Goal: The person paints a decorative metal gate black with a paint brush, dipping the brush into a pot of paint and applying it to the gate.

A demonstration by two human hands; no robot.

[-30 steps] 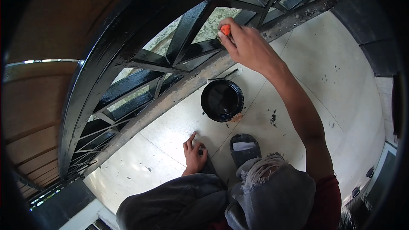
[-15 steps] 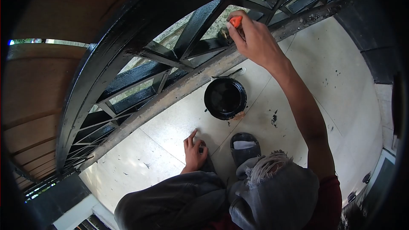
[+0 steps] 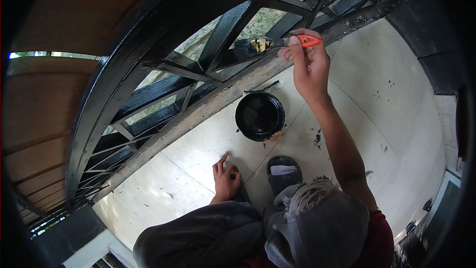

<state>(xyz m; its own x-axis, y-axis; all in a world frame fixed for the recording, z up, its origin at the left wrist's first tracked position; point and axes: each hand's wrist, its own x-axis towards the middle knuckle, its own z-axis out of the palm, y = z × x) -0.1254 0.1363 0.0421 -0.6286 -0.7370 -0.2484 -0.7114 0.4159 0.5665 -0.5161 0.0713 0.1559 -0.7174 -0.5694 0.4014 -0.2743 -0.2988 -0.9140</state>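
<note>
My right hand (image 3: pixel 312 64) grips the orange handle of a paintbrush (image 3: pixel 308 41). The brush points left, and its dark bristles lie at a black metal bar of the gate or railing (image 3: pixel 243 52); exact contact is hard to make out. Below it on the floor stands a round container of black paint (image 3: pixel 260 117), dark and glossy inside. My left hand (image 3: pixel 226 179) hangs low by my knee, index finger stretched out and the others loosely bent, with nothing visible in it.
Pale floor tiles (image 3: pixel 193 156) carry dark paint spots. A thin dark stick (image 3: pixel 263 88) lies behind the container, and a brown scrap (image 3: pixel 276 136) lies at its front edge. My sandalled foot (image 3: pixel 284 172) is close by. A dirty ledge (image 3: pixel 198 100) runs under the metalwork.
My right hand has moved right and slightly down, and the brush has turned from pointing toward the bars to lying sideways along one. My left hand has stayed in place.
</note>
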